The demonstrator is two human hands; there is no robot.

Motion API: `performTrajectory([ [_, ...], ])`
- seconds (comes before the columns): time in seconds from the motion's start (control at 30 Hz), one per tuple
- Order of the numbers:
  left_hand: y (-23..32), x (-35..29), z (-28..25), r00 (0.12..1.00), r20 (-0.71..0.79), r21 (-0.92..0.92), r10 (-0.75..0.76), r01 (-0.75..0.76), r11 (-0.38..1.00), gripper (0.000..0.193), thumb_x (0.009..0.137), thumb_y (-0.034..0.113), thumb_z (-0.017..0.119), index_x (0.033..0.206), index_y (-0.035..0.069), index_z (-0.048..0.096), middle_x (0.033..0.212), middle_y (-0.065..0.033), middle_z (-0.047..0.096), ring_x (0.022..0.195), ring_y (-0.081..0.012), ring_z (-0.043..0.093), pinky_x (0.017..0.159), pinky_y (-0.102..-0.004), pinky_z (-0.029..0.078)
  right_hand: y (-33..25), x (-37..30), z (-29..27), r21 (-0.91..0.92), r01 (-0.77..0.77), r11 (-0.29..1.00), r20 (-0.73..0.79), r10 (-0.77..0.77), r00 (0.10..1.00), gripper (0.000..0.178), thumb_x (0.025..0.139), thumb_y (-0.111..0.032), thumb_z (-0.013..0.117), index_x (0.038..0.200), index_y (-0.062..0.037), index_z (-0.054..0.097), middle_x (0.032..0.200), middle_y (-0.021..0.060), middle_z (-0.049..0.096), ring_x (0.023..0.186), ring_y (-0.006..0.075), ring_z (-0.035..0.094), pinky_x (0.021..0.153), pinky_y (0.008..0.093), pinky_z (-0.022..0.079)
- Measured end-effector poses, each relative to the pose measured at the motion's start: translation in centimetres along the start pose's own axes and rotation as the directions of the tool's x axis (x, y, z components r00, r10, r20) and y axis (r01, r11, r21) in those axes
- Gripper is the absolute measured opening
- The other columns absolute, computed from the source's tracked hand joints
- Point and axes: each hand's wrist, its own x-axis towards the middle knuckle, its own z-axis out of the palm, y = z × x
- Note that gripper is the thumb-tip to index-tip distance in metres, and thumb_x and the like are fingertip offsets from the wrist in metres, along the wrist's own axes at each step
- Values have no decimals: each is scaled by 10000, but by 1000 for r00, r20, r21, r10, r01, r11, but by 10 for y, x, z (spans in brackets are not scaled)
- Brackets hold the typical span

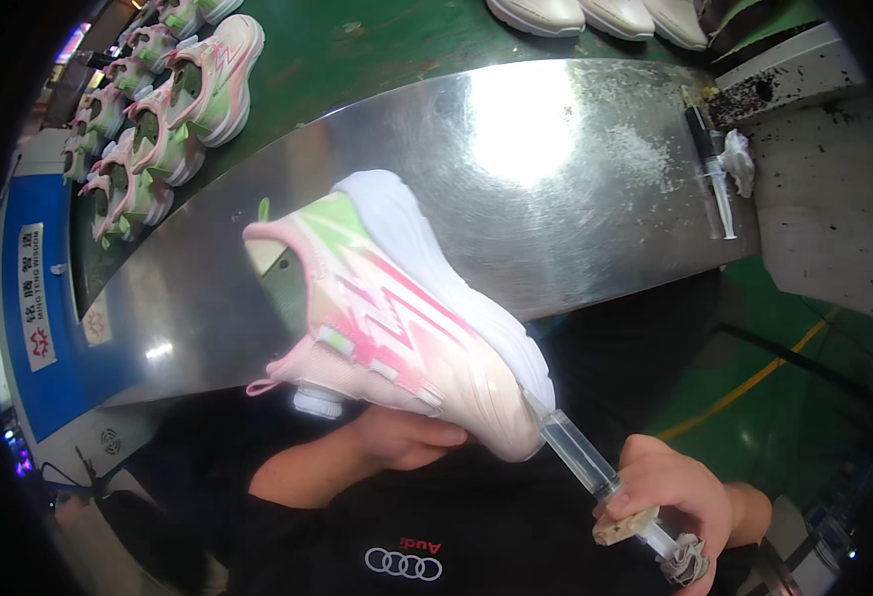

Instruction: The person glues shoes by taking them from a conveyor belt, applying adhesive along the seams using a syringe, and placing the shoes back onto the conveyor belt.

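A pink, white and green sneaker point(427, 328) is tilted on its side above my lap, its white sole point(456, 283) facing up and right. My left hand point(407, 437) grips it from below near the toe; part of that hand is hidden behind the shoe. In my right hand point(680, 487) is a clear syringe point(578, 457), its tip at the seam between sole and upper at the toe. Tan wrapping point(623, 526) surrounds the syringe's flange, and a crumpled grey wad point(688, 559) covers the plunger end.
Beyond the shoe lies a shiny metal worktop point(595, 228). A second syringe point(710, 169) and a white crumpled tissue point(737, 162) lie at its right. Several similar sneakers point(173, 114) stand at far left on a green surface, and beige shoes point(595, 15) at the back.
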Motion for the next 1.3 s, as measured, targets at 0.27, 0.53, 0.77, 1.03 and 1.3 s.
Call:
performTrajectory([
  [0.27,10,45,28,985,112,-76,134,-125,989,483,812,-78,568,1262,42,440,1224,-147,518,1138,-273,517,956,-405,454,-16,-27,-3,-150,25,988,-11,-27,1000,799,664,-650,654,1136,-13,553,957,146,659,727,181,562,650,282,304],
  [0.53,7,54,26,995,86,-78,51,-44,996,446,823,-61,572,1241,46,461,1203,-138,535,1120,-261,530,934,-387,472,-15,-34,0,-275,74,959,-115,-109,987,761,651,-608,701,1121,-30,544,951,145,642,735,187,517,644,285,315],
  [0.77,9,68,30,992,105,-87,77,-68,994,401,833,-44,577,1212,51,487,1174,-127,557,1096,-245,546,907,-362,491,-11,-29,1,-391,103,914,-36,-127,991,687,637,-597,714,1068,-78,582,869,86,632,616,180,469,607,287,310],
  [1.03,12,73,32,990,126,-146,68,-49,988,323,837,-31,582,1147,52,544,1095,-104,607,1035,-209,584,848,-306,517,-10,-15,11,-728,197,657,131,-149,980,815,609,-467,784,1178,19,461,969,78,619,797,187,582,683,320,370],
  [1.3,14,73,36,987,139,-90,77,-65,994,310,840,29,608,1144,35,550,1089,-122,610,1030,-198,590,803,-269,532,22,-18,24,-879,150,452,4,-307,952,493,632,-429,733,1000,-118,628,761,12,554,560,149,357,507,268,292],
])
